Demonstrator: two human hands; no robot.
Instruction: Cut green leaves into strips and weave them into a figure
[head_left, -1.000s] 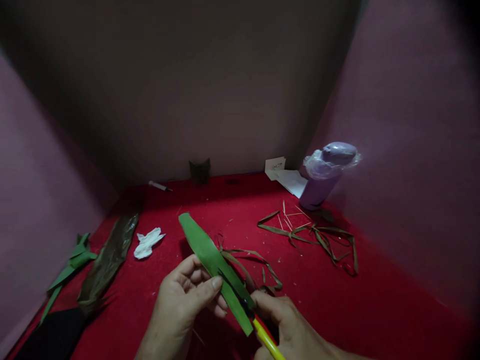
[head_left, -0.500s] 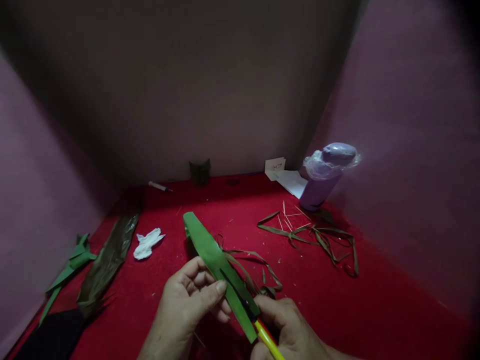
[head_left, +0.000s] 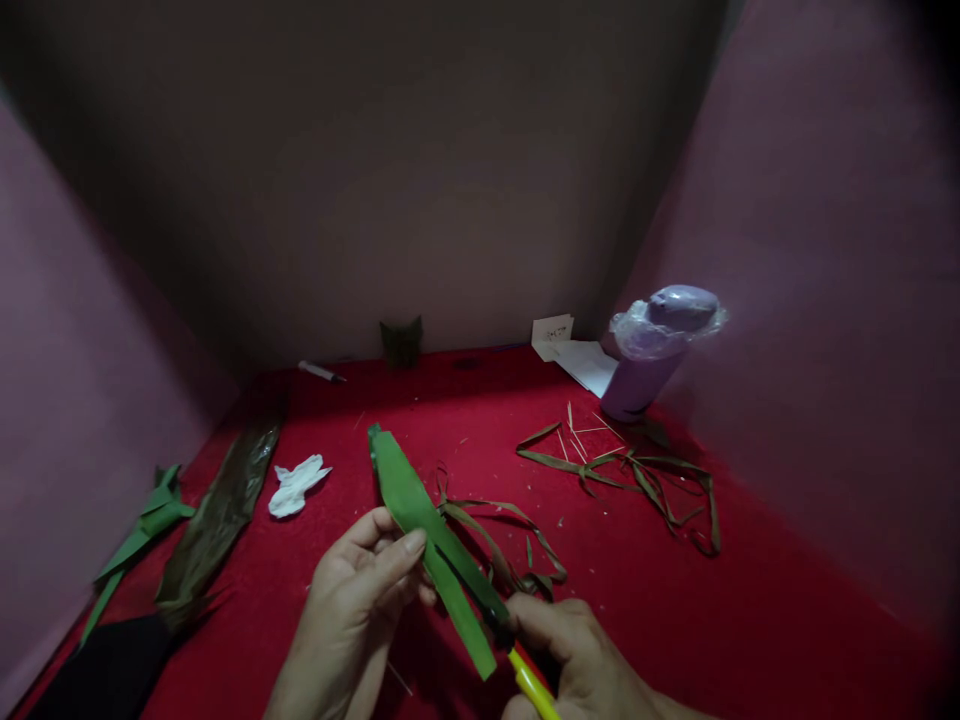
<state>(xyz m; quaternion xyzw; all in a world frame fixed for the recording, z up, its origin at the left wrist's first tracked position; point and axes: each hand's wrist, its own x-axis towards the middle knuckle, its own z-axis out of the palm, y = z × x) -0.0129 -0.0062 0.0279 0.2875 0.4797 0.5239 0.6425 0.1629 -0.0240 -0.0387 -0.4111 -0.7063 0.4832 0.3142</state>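
My left hand (head_left: 367, 590) pinches a long folded strip of green leaf (head_left: 409, 490), thumb on top and fingers beneath. A slit runs lengthwise up the strip from its near end, parting it into two strands. In my right hand (head_left: 581, 650) are scissors (head_left: 534, 685) with yellow and red handles; their dark blades lie in the slit, partly hidden by the leaf. Thin brownish leaf strips (head_left: 517, 515) lie on the red cloth (head_left: 637, 600) just behind my hands.
A purple tumbler (head_left: 641, 380) with plastic wrap stands at the back right, beside white papers (head_left: 585, 365). Thin sticks (head_left: 576, 445) and curled leaf strips (head_left: 675, 465) lie before it. Leftward are crumpled tissue (head_left: 296, 487), a dried leaf (head_left: 217, 520) and a folded green leaf piece (head_left: 154, 515).
My left thumb has slid a little up and left along the leaf. The slit gapes wider, its near left strand swung slightly left.
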